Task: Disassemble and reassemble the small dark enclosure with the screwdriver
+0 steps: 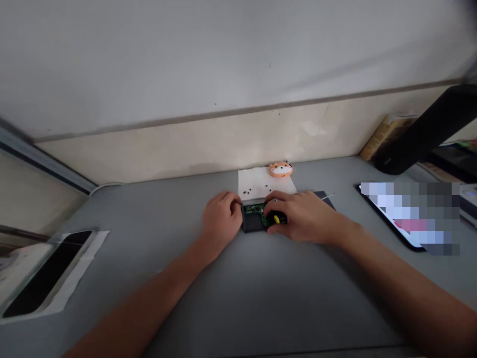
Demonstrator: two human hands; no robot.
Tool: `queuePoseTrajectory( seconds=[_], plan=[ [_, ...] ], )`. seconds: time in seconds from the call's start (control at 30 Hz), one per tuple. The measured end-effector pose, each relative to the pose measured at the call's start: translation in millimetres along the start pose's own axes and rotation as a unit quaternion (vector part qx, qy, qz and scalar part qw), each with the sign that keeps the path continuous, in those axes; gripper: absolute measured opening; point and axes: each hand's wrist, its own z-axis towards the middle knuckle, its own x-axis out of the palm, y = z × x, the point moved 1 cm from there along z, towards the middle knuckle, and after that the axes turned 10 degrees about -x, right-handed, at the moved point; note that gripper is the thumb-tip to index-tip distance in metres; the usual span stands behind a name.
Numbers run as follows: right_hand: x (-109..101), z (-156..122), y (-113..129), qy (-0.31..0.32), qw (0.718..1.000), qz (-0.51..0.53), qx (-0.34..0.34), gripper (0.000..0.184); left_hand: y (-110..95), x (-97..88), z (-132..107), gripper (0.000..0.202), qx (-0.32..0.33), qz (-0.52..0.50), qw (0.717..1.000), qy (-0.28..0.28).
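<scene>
An opened black electronic device [254, 223] with a green circuit board lies flat on the grey table. My left hand [222, 215] has its fingers curled against the device's left edge, gripping it. Over the device's right part is my right hand [301, 215], closed round a screwdriver [278, 219] with a black and yellow handle. Its thin metal shaft sticks out past the hand to the right, away from the board. My right fingertips reach down to the board and hide part of it. A dark flat panel [325, 196] shows partly behind my right hand.
Several tiny dark pieces, likely screws, lie on a white paper [255, 180] behind the device. An orange animal-faced case [281, 169] rests on the paper's back edge. A lit tablet [395, 211] lies right, a black cylinder [425, 132] behind it, a dark-screened phone [50, 273] far left.
</scene>
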Motion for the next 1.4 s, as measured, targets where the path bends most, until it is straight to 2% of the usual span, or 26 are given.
queuePoseTrajectory(
  seconds=[0.07, 0.13, 0.2, 0.27, 0.37, 0.43, 0.5, 0.6, 0.7, 0.97, 1.13, 1.27, 1.4],
  plan=[
    [0, -1, -2, -0.02, 1.0, 0.003, -0.018, 0.031, -1, -1.3, -3, 0.022, 0.043, -0.023, 0.998, -0.039],
    [-3, -3, -5, -0.081, 0.996, 0.003, -0.036, 0.032, -4, -2.5, -7, 0.022, 0.126, -0.051, 0.99, -0.047],
    [-8, -4, -7, -0.19, 0.981, 0.003, -0.04, 0.028, -7, -2.9, -11, 0.026, 0.208, -0.069, 0.976, -0.013],
    [-15, -5, -8, -0.314, 0.949, 0.008, -0.029, 0.023, -9, -2.2, -14, 0.037, 0.253, -0.07, 0.964, 0.048],
    [-22, -7, -6, -0.443, 0.896, 0.002, -0.019, 0.017, -11, 0.8, -14, 0.059, 0.253, -0.056, 0.956, 0.14],
    [-23, -8, -4, -0.49, 0.872, -0.018, -0.005, 0.017, -10, 3.1, -13, 0.066, 0.232, -0.052, 0.957, 0.165],
    [-21, -10, -3, -0.522, 0.852, -0.007, 0.048, 0.024, -9, 5.0, -12, 0.066, 0.216, -0.057, 0.961, 0.165],
    [-17, -12, -6, -0.535, 0.829, 0.061, 0.15, 0.039, -9, 6.2, -12, 0.065, 0.215, -0.066, 0.96, 0.165],
    [-15, -9, -10, -0.504, 0.834, 0.106, 0.199, 0.045, -9, 5.9, -12, 0.064, 0.215, -0.073, 0.959, 0.166],
    [-3, 1, -14, -0.437, 0.864, 0.169, 0.185, 0.047, -9, 4.8, -13, 0.058, 0.231, -0.088, 0.957, 0.152],
    [1, 2, -13, -0.4, 0.881, 0.187, 0.168, 0.042, -10, 3.7, -13, 0.057, 0.231, -0.084, 0.957, 0.154],
    [-1, 2, -12, -0.404, 0.881, 0.184, 0.164, 0.043, -10, 3.8, -13, 0.057, 0.226, -0.084, 0.958, 0.159],
    [-1, 2, -12, -0.433, 0.866, 0.189, 0.164, 0.048, -11, 3.8, -13, 0.055, 0.218, -0.086, 0.958, 0.164]
  ],
)
